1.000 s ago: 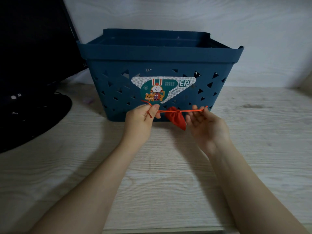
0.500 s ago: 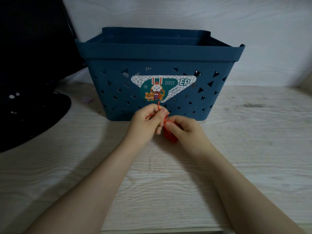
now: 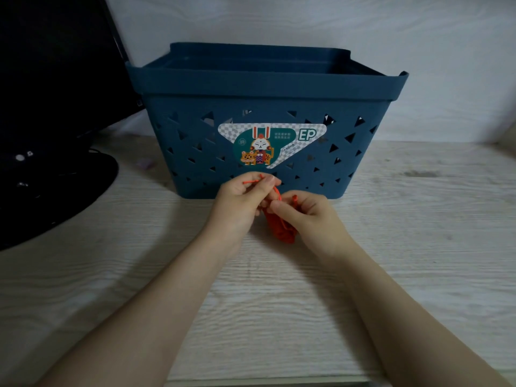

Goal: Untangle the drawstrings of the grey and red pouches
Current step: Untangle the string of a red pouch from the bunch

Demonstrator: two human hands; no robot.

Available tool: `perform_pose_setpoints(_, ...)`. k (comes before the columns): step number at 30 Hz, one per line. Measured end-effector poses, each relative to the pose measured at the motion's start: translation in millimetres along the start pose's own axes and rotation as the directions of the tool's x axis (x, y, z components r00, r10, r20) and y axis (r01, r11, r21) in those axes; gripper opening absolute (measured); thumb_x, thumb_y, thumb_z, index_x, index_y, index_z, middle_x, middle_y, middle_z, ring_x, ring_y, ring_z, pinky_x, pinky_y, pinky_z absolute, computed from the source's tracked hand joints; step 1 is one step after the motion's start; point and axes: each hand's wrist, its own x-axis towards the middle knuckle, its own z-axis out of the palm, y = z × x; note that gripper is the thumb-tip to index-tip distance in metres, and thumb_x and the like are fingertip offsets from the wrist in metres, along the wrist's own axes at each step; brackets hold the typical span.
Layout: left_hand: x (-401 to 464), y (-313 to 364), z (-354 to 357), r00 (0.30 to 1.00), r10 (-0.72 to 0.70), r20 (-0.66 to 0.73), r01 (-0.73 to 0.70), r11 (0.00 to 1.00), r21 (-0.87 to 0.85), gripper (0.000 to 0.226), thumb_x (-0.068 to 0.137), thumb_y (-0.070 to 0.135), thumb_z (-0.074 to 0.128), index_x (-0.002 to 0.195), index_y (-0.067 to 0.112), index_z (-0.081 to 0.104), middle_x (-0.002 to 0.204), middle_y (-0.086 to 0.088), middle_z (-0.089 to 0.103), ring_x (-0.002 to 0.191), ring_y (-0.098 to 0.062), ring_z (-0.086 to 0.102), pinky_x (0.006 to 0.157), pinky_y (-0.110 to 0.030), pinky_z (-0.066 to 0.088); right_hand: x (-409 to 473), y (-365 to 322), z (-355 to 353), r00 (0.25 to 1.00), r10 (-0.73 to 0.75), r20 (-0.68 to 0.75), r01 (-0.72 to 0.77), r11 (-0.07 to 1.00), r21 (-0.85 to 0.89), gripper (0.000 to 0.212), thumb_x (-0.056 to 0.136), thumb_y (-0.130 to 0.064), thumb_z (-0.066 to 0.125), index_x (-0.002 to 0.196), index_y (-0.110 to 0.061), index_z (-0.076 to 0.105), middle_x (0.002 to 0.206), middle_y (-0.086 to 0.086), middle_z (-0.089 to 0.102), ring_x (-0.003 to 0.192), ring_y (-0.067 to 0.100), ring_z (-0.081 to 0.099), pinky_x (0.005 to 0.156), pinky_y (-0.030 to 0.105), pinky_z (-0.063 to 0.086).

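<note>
Red pouch (image 3: pixel 282 229) hangs between both hands, just near of the basket (image 3: pixel 259 152). Left hand (image 3: pixel 243 202) pinches the string (image 3: pixel 276 191) end, right hand (image 3: pixel 307 216) pinches at the pouch's neck. I'd work it loose gently, no yanking. Can't see a grey pouch. Dark monitor (image 3: pixel 53 107) sits far left on the worktop (image 3: pixel 418 247), out of the way.

Setting: a home desk. Indicators: pale wood-grain tabletop (image 3: pixel 418 275), blue plastic storage basket (image 3: pixel 259 88) bearing a cartoon sticker (image 3: pixel 268 145), black monitor (image 3: pixel 55 79) against a plain wall (image 3: pixel 418 37).
</note>
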Motion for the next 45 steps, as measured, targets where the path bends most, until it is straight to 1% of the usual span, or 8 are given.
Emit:
perform_pose_setpoints(5,-1,-5,2,0.997,-0.03,0.064,0.027,0.999,0.047,0.009,0.089,0.015,0.057,0.09,0.024,0.06,0.073,0.01,0.061,0.062,0.004,0.054,0.054,-0.01,0.039,3,-2,-2,0.99,0.128,-0.065,-0.108,0.962,0.251,0.026,0.096,-0.01,0.045,0.072,-0.012,0.057,0.042,-0.014,0.038,0.041,0.0,0.03,0.043,0.014,0.026)
perform_pose_setpoints(13,-6,-12,8,0.978,-0.064,0.199,0.023,0.98,0.2,0.023,0.088,0.007,0.058,0.066,0.015,0.059,0.044,0.016,0.054,0.042,0.006,0.045,0.045,-0.007,0.033,6,-3,-4,0.978,0.172,-0.119,-0.131,0.947,0.292,0.029,0.098,-0.013,0.043,0.077,-0.01,0.063,0.049,-0.005,0.052,0.049,0.009,0.049,0.052,0.021,0.042)
perform_pose_setpoints(16,-6,-7,6,0.972,-0.134,0.196,0.119,0.989,0.087,0.025,0.092,0.013,0.052,0.071,0.016,0.063,0.059,0.012,0.059,0.053,0.004,0.051,0.054,-0.01,0.039,8,-3,-8,0.97,0.2,-0.139,-0.15,0.939,0.309,0.032,0.1,-0.02,0.038,0.083,-0.01,0.064,0.048,-0.006,0.031,0.051,0.012,0.03,0.053,0.026,0.026)
perform_pose_setpoints(23,-3,-4,9,0.926,-0.331,0.182,0.358,0.923,-0.142,0.036,0.089,0.013,0.037,0.053,0.017,0.04,0.069,0.001,0.056,0.063,-0.012,0.049,0.065,-0.027,0.037,8,-7,-8,0.962,0.228,-0.151,-0.156,0.91,0.383,0.035,0.101,-0.019,0.032,0.086,-0.005,0.06,0.058,0.003,0.029,0.055,0.013,0.031,0.046,0.013,0.036)
perform_pose_setpoints(29,-1,-2,6,0.985,-0.172,0.009,0.165,0.958,0.234,0.03,0.082,0.017,0.047,0.052,0.016,0.046,0.071,-0.002,0.051,0.071,-0.014,0.045,0.066,-0.028,0.032,5,-5,-14,0.971,0.019,-0.24,0.03,0.979,0.2,0.03,0.1,-0.019,0.038,0.087,-0.016,0.065,0.068,-0.001,0.049,0.064,0.007,0.049,0.056,0.016,0.041)
perform_pose_setpoints(34,3,-8,-3,0.998,0.066,-0.001,-0.048,0.732,0.679,0.035,0.084,0.032,0.036,0.053,0.016,0.04,0.076,0.003,0.046,0.092,-0.025,0.039,0.08,-0.033,0.031,1,-3,-10,0.916,-0.307,-0.258,0.236,0.933,-0.272,0.019,0.092,-0.025,0.047,0.094,-0.029,0.066,0.082,-0.015,0.058,0.08,-0.005,0.053,0.073,0.008,0.036)
perform_pose_setpoints(38,-1,-7,1,0.985,0.158,0.065,-0.16,0.722,0.673,0.041,0.088,0.026,0.041,0.05,0.014,0.03,0.062,-0.001,0.037,0.076,-0.027,0.042,0.07,-0.039,0.036,-3,-6,-10,0.923,-0.279,-0.264,0.242,0.957,-0.163,0.021,0.095,-0.018,0.051,0.1,-0.034,0.063,0.06,-0.021,0.057,0.062,-0.003,0.051,0.06,0.008,0.038)
perform_pose_setpoints(45,-4,-11,3,0.949,0.151,0.278,-0.297,0.727,0.62,0.036,0.085,0.02,0.045,0.051,0.016,0.036,0.066,-0.002,0.04,0.067,-0.022,0.045,0.063,-0.035,0.035,0,-3,-11,0.917,-0.327,-0.23,0.273,0.932,-0.238,0.019,0.088,-0.028,0.052,0.092,-0.042,0.064,0.062,-0.02,0.063,0.074,0.005,0.059,0.082,0.027,0.045)
